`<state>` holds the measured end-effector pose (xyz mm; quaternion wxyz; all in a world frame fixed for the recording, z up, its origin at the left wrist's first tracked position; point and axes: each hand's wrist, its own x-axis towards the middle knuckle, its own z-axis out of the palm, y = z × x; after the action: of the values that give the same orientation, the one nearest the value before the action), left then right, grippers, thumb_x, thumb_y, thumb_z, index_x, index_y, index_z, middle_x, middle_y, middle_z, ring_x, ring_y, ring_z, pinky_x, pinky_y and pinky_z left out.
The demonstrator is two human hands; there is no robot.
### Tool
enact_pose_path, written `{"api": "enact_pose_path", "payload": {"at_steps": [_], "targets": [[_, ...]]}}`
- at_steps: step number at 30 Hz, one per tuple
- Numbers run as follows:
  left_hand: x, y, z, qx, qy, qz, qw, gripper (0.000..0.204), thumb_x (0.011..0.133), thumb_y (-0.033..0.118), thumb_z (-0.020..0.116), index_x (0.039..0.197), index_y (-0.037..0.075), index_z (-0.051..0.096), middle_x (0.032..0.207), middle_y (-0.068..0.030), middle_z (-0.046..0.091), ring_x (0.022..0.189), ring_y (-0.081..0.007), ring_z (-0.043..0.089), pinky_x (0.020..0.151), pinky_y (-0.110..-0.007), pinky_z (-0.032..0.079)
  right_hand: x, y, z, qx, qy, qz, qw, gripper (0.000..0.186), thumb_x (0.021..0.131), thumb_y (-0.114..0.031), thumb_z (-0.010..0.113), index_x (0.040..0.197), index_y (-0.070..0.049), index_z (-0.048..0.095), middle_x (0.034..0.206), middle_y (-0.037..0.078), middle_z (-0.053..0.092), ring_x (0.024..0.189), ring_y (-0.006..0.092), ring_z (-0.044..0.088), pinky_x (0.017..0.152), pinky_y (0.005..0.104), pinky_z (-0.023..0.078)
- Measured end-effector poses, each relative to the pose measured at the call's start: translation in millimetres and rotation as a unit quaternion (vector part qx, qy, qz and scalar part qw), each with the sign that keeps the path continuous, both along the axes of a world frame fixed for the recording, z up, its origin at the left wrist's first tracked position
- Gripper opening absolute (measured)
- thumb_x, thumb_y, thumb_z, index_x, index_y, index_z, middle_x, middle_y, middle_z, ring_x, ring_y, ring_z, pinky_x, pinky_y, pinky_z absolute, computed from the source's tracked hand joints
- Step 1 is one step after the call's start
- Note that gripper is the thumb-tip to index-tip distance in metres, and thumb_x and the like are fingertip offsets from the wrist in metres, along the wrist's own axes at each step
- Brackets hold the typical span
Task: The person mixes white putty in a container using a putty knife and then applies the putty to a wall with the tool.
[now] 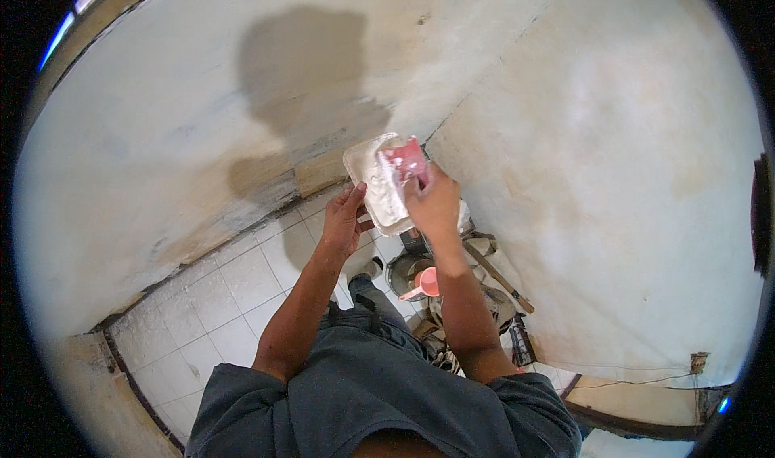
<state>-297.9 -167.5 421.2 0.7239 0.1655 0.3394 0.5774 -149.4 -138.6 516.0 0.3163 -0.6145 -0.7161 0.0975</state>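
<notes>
the person's left hand (345, 217) pinches the left edge of a white tray (355, 161), thumb on top, holding it up near the corner of the stained walls (630, 175). the right hand (434, 203) is closed around a pink scraper (409, 157), smeared white and a bit blurred, over the tray's white paste (387, 187). below, a pink dipper (429, 281) sits at a dark bucket (394, 277) on the tiled floor (242, 284).

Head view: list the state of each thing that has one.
White tray: held up, smeared with white paste
Pink flat tool: paste-smeared, blurred
Left hand: gripping the tray
Right hand: gripping the tool
Dark bucket: uncovered
Walls: patchily stained
</notes>
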Motion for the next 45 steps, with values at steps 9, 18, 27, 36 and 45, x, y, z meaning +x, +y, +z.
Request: {"api": "enact_pose_path", "payload": {"at_steps": [9,18,27,36,45], "targets": [[-29,-29,10,0.017,0.014,0.011,1.000,0.032,0.094,0.036,0.061,0.111,0.009,0.061,0.096,-0.0014,0.067,0.084,-0.0105,0.066,0.064,-0.031,0.059,-49,-34,7,0.022,0.015,0.072,0.997,0.023,0.077,-0.021,0.066,0.079,0.000,0.059,0.071,0.023,0.063,0.068,0.0424,0.063,0.061,0.0460,0.050],[-48,-38,16,-0.018,0.029,0.028,0.999,0.034,0.093,0.035,0.062,0.112,0.006,0.061,0.101,-0.0043,0.068,0.086,-0.0140,0.068,0.065,-0.032,0.059,-52,-37,7,0.013,0.032,-0.002,0.999,0.022,0.075,-0.020,0.066,0.078,0.001,0.062,0.068,0.021,0.063,0.064,0.0379,0.063,0.061,0.0437,0.049],[-55,-28,17,0.003,-0.007,0.004,1.000,0.043,0.095,0.035,0.059,0.125,0.006,0.052,0.123,-0.0082,0.059,0.110,-0.0208,0.060,0.092,-0.046,0.050,-64,-33,19,0.007,0.073,-0.037,0.997,0.023,0.075,-0.021,0.065,0.078,0.002,0.061,0.068,0.022,0.063,0.065,0.0409,0.063,0.064,0.0464,0.050],[-56,-7,-2,0.024,-0.097,0.084,0.992,0.043,0.096,0.036,0.057,0.115,-0.003,0.056,0.115,-0.0116,0.062,0.105,-0.0227,0.062,0.098,-0.036,0.047,-100,-24,18,0.031,-0.021,0.050,0.998,0.021,0.075,-0.018,0.066,0.078,0.002,0.060,0.068,0.022,0.063,0.066,0.0408,0.064,0.063,0.0451,0.051],[-50,12,-1,0.052,-0.097,0.099,0.989,0.049,0.096,0.038,0.056,0.124,-0.001,0.051,0.118,-0.0120,0.061,0.109,-0.0226,0.060,0.099,-0.038,0.046,-97,-4,10,0.024,0.027,0.037,0.999,0.020,0.075,-0.020,0.065,0.078,0.000,0.062,0.068,0.021,0.063,0.065,0.0397,0.064,0.062,0.0450,0.051]]}}
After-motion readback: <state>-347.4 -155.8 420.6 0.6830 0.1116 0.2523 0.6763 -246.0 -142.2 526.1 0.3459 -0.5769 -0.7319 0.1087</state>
